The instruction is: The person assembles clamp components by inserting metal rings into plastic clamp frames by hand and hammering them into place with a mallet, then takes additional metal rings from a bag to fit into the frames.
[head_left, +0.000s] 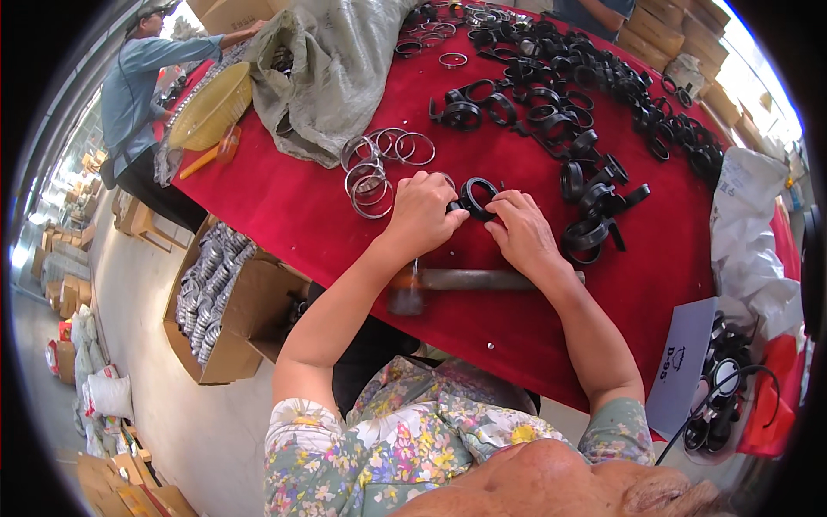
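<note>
Low over the red cloth, a black ring-shaped part (466,200) sits between my two hands. The fingers of my left hand (422,215) are closed around its left side, covering that end. Thumb and fingertips of my right hand (523,231) pinch the ring's right lower edge. Just left of my left hand lie several loose silver metal rings (369,183), some overlapping. Below both hands a hammer (482,279) rests on the cloth, its handle reaching under my right wrist. To the right of my right hand is a line of black clamp-like ring parts (587,231).
More black parts (551,82) are heaped across the far side of the red table (345,250). A grey-white sack (336,69), yellow basket (211,108) and orange-handled mallet (215,153) lie far left. A carton of silver rings (215,297) stands left; another person (142,77) works beyond.
</note>
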Motion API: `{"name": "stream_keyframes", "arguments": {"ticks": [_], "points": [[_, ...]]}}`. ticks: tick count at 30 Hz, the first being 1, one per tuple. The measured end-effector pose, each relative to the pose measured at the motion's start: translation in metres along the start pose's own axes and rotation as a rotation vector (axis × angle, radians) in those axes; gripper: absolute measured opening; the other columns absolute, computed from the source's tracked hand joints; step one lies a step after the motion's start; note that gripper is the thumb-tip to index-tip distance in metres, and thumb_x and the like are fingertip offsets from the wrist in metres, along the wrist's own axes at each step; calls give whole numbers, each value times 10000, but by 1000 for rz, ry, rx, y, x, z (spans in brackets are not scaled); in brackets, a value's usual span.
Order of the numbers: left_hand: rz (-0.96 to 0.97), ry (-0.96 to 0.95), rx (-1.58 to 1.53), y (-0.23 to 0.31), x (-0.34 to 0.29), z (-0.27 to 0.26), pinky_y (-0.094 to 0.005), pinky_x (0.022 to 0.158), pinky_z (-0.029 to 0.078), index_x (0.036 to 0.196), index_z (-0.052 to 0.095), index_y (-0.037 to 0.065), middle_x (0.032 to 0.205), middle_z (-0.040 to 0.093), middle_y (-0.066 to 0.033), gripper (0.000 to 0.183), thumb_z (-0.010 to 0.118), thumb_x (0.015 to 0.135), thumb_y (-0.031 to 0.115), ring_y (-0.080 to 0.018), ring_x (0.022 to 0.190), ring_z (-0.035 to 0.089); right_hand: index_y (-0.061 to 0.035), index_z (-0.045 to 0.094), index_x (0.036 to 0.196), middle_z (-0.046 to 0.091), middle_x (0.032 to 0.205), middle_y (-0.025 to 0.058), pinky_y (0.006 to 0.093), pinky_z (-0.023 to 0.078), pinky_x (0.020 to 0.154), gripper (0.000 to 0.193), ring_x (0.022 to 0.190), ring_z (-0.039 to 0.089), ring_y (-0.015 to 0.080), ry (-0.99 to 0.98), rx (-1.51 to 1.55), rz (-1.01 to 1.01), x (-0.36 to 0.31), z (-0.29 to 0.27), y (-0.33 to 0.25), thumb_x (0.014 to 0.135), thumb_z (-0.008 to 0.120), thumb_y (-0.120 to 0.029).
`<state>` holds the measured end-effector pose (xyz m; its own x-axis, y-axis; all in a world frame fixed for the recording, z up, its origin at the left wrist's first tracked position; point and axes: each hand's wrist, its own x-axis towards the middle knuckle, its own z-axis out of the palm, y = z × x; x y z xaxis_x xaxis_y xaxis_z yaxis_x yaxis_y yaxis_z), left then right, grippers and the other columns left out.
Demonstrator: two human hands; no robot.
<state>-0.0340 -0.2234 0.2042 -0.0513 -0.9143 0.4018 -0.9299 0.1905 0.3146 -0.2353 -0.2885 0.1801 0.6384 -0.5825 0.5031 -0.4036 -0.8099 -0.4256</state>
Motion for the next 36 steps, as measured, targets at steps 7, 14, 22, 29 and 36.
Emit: {"name": "stream_keyframes", "arguments": {"ticks": [7,14,22,29,36], "points": [[199,267,41,3,2,2,-417,918,354,886,713,55,1002,649,-42,242,776,750,246,-236,1001,560,-42,664,950,641,1000,62,389,458,842,207,1008,586,279,165,34,-74,3,-1,6,756,735,-34],[199,324,-151,2,3,-2,-409,854,426,972,680,28,1016,665,-92,266,771,756,154,-287,973,596,-43,647,924,634,1013,62,394,442,842,218,1000,578,279,311,4,-156,8,-8,-9,729,733,3],[227,314,-289,-2,1,-2,-411,869,471,1017,656,-3,1019,653,-137,273,760,794,116,-328,977,600,-34,660,955,634,1037,75,396,442,882,233,1023,572,289,357,23,-210,6,-12,-13,736,728,3],[231,433,-319,0,-6,-1,-428,857,470,1002,660,15,988,672,-149,305,788,771,167,-336,969,631,-25,673,943,641,1037,74,381,448,894,227,1027,583,275,407,34,-263,5,-13,-17,727,733,10],[34,162,-465,7,-16,-21,-397,863,501,1246,613,-1,1090,675,-199,476,749,860,242,-350,965,643,-12,676,973,643,1060,88,383,469,876,248,1034,584,291,352,72,-332,10,-23,-27,733,727,24]]}}
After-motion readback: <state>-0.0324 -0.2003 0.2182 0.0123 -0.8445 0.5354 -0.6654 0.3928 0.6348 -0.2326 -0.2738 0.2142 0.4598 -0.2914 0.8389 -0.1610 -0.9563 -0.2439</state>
